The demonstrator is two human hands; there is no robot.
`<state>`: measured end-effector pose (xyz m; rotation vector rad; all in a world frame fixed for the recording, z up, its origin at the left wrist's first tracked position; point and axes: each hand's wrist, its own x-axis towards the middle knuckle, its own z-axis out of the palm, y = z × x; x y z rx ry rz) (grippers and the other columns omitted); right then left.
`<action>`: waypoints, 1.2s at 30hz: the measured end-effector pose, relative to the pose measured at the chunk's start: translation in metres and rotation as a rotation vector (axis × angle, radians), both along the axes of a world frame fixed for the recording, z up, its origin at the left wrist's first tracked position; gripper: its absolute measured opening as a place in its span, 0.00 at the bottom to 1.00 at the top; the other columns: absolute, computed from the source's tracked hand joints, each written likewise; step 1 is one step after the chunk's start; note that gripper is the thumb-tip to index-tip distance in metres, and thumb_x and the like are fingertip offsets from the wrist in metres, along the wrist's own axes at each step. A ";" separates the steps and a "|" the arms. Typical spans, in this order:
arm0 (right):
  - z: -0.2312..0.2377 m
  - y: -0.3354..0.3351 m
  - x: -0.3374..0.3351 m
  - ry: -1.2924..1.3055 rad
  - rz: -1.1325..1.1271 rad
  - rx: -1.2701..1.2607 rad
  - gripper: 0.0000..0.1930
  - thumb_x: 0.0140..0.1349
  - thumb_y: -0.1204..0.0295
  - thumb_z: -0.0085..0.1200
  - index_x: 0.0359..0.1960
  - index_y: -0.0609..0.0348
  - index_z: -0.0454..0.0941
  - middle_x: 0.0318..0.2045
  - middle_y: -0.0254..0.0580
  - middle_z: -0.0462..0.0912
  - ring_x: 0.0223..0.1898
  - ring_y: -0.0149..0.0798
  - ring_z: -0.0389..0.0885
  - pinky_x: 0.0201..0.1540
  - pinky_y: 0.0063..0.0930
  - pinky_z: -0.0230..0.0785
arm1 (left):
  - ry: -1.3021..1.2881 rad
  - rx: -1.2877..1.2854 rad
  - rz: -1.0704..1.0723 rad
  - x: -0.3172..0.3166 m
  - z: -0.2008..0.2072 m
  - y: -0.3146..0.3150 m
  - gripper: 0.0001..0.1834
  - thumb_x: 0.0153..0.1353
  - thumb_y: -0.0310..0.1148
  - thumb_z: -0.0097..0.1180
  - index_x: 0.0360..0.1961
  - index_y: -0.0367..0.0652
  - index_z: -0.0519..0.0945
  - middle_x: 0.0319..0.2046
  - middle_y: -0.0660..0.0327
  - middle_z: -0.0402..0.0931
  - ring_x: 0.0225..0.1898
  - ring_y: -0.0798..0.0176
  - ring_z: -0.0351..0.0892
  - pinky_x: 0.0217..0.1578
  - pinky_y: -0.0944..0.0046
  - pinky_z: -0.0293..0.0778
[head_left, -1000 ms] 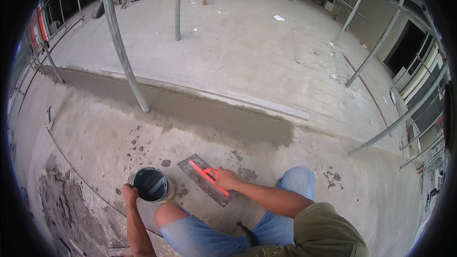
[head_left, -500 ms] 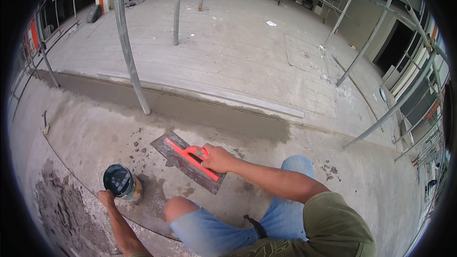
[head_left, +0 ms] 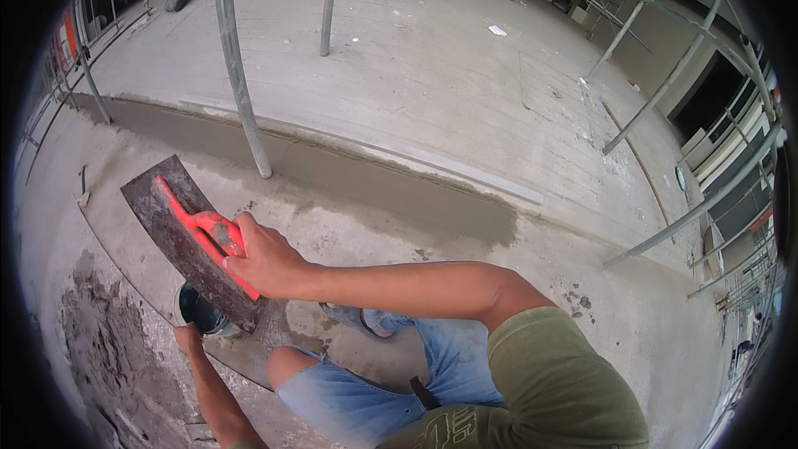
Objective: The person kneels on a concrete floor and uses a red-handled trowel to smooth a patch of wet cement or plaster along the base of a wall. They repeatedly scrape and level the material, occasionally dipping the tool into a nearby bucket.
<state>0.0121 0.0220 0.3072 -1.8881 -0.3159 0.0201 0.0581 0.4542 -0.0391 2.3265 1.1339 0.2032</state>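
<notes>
A plastering trowel (head_left: 148,204) with a long grey blade and red handle is gripped by my right hand (head_left: 270,259). The blade stands raised and tilted over the bucket (head_left: 196,309), hiding much of it. Closed on the bucket's near left rim is my left hand (head_left: 189,337). Dark liquid shows inside the bucket where the trowel does not cover it. Past the trowel runs a low step face coated with smooth wet mortar (head_left: 349,179), darker than the dry concrete around it.
A pale straight batten (head_left: 432,165) lies along the step's top edge. One scaffold pole (head_left: 237,75) stands right in front of the step, with more scaffolding (head_left: 673,66) at the right. Wet mortar (head_left: 108,349) is spread on the ground at lower left. Mortar crumbs (head_left: 578,299) dot the floor.
My right hand has carried the trowel left and up off the floor area to above the bucket. The left hand stays on the rim. The view has shifted slightly.
</notes>
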 end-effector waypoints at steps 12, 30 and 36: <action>-0.044 0.155 0.023 0.067 0.169 0.218 0.35 0.57 0.76 0.49 0.62 0.78 0.43 0.59 0.69 0.57 0.60 0.60 0.60 0.62 0.42 0.55 | -0.219 -0.778 0.134 -0.079 -0.002 0.000 0.26 0.61 0.51 0.54 0.40 0.33 0.78 0.25 0.60 0.76 0.17 0.72 0.67 0.15 0.71 0.60; -0.136 0.172 -0.042 -0.301 0.673 -0.460 0.22 0.59 0.69 0.48 0.52 0.65 0.59 0.42 0.58 0.69 0.46 0.56 0.73 0.44 0.46 0.70 | -1.150 -0.996 0.349 -0.164 0.188 -0.206 0.17 0.66 0.40 0.51 0.41 0.33 0.73 0.35 0.59 0.78 0.35 0.69 0.77 0.37 0.69 0.74; -0.147 0.178 -0.049 -0.395 1.082 -0.392 0.26 0.56 0.66 0.55 0.55 0.61 0.62 0.44 0.55 0.69 0.47 0.57 0.72 0.47 0.47 0.67 | -1.142 -1.048 0.491 -0.199 0.152 -0.174 0.10 0.64 0.33 0.53 0.40 0.36 0.74 0.34 0.59 0.79 0.32 0.65 0.80 0.34 0.65 0.78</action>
